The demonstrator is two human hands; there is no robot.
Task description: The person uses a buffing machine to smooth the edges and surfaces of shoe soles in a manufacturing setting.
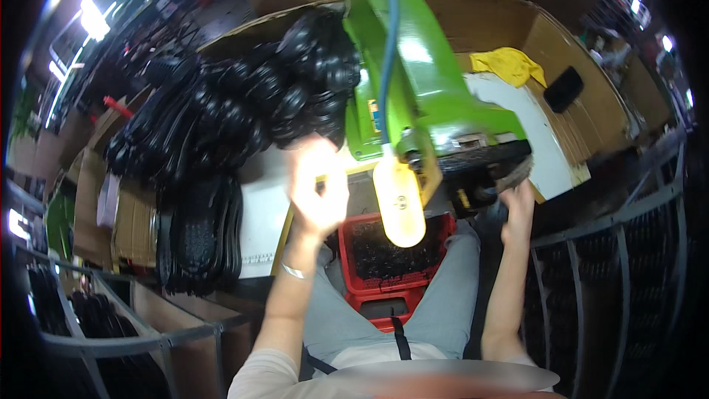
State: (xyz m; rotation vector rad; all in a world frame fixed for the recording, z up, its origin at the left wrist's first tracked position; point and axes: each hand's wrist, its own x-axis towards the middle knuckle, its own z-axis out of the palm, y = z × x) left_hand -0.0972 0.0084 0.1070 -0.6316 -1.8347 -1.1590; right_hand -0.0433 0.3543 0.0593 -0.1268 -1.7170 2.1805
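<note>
My left hand (317,188) is raised left of the lit yellow lamp (399,203). Glare washes out its fingers, and a small dark gap shows beside the thumb. Just beyond its fingertips lies a heap of glossy black moulded pieces (258,96). My right hand (519,207) is at the right end of the dark front part (487,170) of a green machine (443,96). Its fingers are bent around that edge, partly hidden, and what they grip cannot be made out.
A stack of black soles (198,233) sits at the left table edge. Between my legs is a red basket (354,281) with dark scraps. A yellow cloth (508,66) and a black pad (563,89) lie by the cardboard wall (550,52). Metal racks (620,251) flank me.
</note>
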